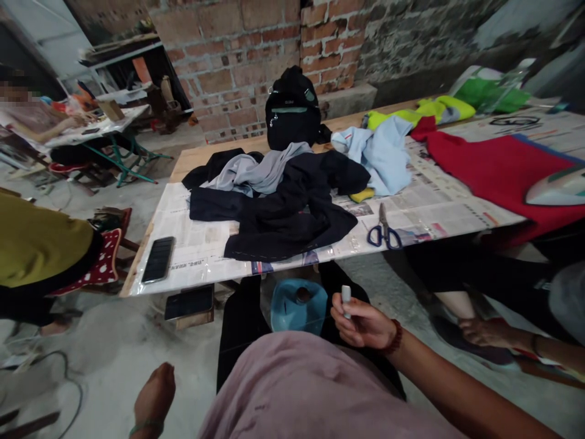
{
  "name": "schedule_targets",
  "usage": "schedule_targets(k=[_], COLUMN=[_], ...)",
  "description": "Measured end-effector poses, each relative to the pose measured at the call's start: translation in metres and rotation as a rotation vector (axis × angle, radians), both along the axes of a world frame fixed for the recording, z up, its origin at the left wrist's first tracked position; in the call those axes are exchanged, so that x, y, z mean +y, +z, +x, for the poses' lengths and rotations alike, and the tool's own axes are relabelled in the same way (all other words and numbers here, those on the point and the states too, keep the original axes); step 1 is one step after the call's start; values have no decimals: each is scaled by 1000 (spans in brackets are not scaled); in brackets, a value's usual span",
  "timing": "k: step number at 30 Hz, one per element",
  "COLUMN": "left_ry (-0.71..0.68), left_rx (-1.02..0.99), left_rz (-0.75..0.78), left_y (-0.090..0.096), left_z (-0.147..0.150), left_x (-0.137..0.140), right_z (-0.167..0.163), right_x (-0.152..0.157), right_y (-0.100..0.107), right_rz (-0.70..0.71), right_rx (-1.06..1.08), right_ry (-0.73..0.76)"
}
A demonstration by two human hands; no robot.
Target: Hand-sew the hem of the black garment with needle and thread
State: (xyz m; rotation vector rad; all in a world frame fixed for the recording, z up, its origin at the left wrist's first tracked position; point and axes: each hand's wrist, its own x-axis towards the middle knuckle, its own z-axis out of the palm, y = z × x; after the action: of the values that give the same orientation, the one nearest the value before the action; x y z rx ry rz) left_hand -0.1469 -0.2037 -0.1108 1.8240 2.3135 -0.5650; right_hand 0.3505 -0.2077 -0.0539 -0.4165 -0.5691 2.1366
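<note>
My right hand (361, 321) is closed around a small white cylinder (346, 299) that stands upright between thumb and fingers, above my lap. What kind of thing it is, I cannot make out. Low on the left, away from the table, hangs my left hand (156, 390), its fingers curled in and mostly out of sight; anything inside it is hidden. Between my knees is a light blue plastic container (297, 305) with a dark round opening. In front of me, dark garments (283, 213) lie crumpled on the table, with blue-handled scissors (384, 231) to their right.
Newspaper covers the table (201, 268). A phone (158, 259) lies at its left corner; another dark device (189, 303) rests below. Behind the clothes stands a black backpack (293, 113). An iron (560, 185) sits on red cloth (498, 161). People sit to both sides.
</note>
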Motion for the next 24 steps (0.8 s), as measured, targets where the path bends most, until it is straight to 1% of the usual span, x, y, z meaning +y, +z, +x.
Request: schedule_targets(k=[3, 7, 10, 13, 16, 19, 21, 24], left_ry=[35, 41, 42, 25, 21, 7, -10, -21], left_rx=[8, 20, 13, -2, -29, -66, -92, -142], left_rz=[-31, -38, -44, -36, -6, 24, 53, 105], left_y=[-2, -5, -6, -6, -6, -10, -16, -28], left_z=[-6, -15, -18, -14, -7, -7, -13, -26], left_x=[-5, -8, -7, -5, -3, -4, -4, -6], right_z=[7, 19, 31, 46, 62, 73, 77, 79], right_x=[0, 4, 11, 23, 34, 41, 42, 42], right_y=[-3, -2, 2, 7, 11, 13, 14, 15], right_rz=[7, 32, 19, -1, 10, 18, 23, 57], right_rx=[-51, -133, -183, -212, -177, -112, -72, -24], right_ry=[-8, -24, -93, -151, -193, -275, -324, -354])
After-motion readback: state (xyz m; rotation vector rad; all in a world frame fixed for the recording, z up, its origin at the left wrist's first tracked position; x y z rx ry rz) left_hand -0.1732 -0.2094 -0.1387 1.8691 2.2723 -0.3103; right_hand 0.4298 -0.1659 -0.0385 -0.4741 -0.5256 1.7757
